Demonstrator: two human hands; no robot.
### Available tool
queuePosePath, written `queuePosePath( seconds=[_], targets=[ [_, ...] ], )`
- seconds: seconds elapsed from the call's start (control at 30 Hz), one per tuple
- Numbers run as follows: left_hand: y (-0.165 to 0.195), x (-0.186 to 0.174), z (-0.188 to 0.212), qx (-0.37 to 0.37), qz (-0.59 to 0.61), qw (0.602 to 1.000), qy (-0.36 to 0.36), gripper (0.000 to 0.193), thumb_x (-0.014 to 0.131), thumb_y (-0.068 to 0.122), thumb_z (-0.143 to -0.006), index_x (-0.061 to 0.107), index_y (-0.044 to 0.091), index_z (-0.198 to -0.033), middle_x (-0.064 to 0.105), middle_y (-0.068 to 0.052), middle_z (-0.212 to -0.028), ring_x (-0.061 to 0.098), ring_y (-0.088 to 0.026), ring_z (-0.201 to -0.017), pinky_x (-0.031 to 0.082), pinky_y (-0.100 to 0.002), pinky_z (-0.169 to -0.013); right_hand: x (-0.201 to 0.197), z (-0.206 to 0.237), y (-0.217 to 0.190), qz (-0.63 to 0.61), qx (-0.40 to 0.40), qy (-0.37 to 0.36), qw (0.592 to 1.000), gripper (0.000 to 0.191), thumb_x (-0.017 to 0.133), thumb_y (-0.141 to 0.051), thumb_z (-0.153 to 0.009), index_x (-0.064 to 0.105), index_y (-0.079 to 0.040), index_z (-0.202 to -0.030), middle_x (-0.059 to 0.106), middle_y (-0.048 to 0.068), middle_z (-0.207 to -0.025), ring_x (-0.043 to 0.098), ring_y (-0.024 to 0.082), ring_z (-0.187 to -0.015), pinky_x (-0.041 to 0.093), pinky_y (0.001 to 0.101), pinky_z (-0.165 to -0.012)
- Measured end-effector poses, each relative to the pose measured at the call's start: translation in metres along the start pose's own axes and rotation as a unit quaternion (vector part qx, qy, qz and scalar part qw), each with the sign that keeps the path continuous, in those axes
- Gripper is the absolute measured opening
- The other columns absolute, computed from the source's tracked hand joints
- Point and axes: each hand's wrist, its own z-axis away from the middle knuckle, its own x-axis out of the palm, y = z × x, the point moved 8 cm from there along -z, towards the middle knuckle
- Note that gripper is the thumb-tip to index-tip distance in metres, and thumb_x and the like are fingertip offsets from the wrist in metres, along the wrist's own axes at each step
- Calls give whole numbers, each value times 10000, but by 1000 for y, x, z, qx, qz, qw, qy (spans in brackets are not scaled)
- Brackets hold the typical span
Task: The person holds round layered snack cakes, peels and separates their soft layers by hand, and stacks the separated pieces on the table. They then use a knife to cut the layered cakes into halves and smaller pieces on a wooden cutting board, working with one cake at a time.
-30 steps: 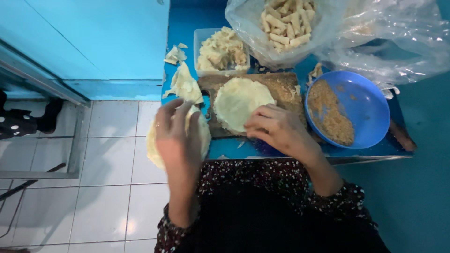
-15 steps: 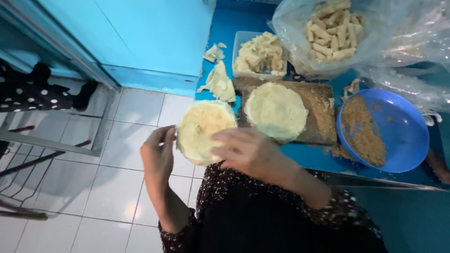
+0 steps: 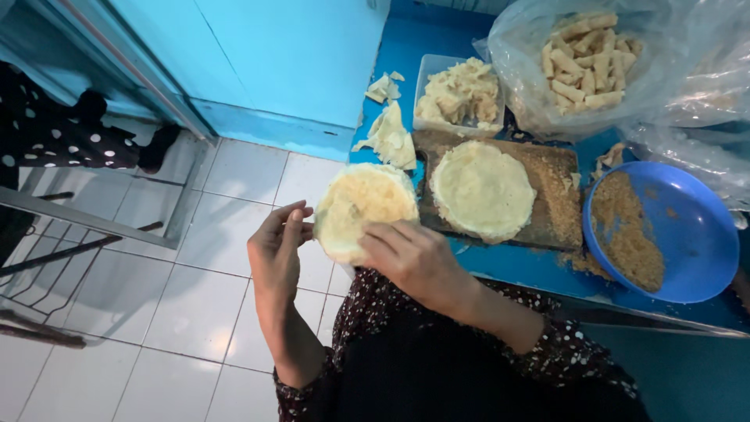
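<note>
Left hand point(image 3: 277, 254) pinching round wrapper point(image 3: 363, 209) edge, right hand point(image 3: 414, 262) fingers closed on it

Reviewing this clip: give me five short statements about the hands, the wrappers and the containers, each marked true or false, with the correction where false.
1. Both hands hold one round wrapper off the table's edge, above the tiled floor. True; the left hand pinches its left rim, the right hand its lower rim.
2. The wooden board is bare. False; a stack of round wrappers lies on it.
3. The blue bowl holds brown crumbs. True.
4. The finished rolls lie in the blue bowl. False; they sit in a clear plastic bag.
5. The clear tray behind the board holds pale wrapper scraps. True.
</note>
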Motion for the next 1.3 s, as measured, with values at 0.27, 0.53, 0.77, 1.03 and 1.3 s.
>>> queuePosePath(
  seconds=[0.27,0.53,0.77,1.03,1.3],
  targets=[
    [18,6,13,53,-75,996,-21,510,757,236,-910,623,-44,-1315,666,-137,-1259,663,-175,-1047,629,-336,-840,38,23,73,-94,224,-55,968,191,723,-271,-979,743,-84,-945,745,95,-811,696,230,-697,529,395,-617],
    [40,35,21,72,-302,951,-6,852,897,257,-713,518,52,-1448,571,-160,-1351,662,-278,-1032,582,-408,-827,54,70,166,-610,429,140,651,202,663,-201,-1076,704,-12,-1134,698,35,-962,651,122,-818,534,289,-719],
    [58,46,31,139,-376,916,0,745,863,231,-770,546,114,-1434,508,-184,-1423,561,-380,-1242,534,-465,-905,12,85,168,-665,396,250,582,263,608,-235,-1096,681,-19,-1227,731,63,-1124,697,154,-995,555,320,-885],
    [53,65,29,194,-439,876,-37,623,716,51,-812,604,136,-1419,520,-182,-1476,564,-365,-1280,475,-473,-1042,-65,94,168,-654,324,368,576,475,557,-295,-1095,514,-46,-1497,609,95,-1464,612,245,-1342,498,469,-1171],
    [61,115,-4,268,-429,860,-73,425,869,302,-784,738,80,-1122,508,-252,-1430,516,-428,-1285,396,-544,-1023,-94,130,141,-622,347,387,586,500,469,-333,-1135,452,-66,-1558,570,90,-1524,575,248,-1389,479,472,-1184]
  ],
)
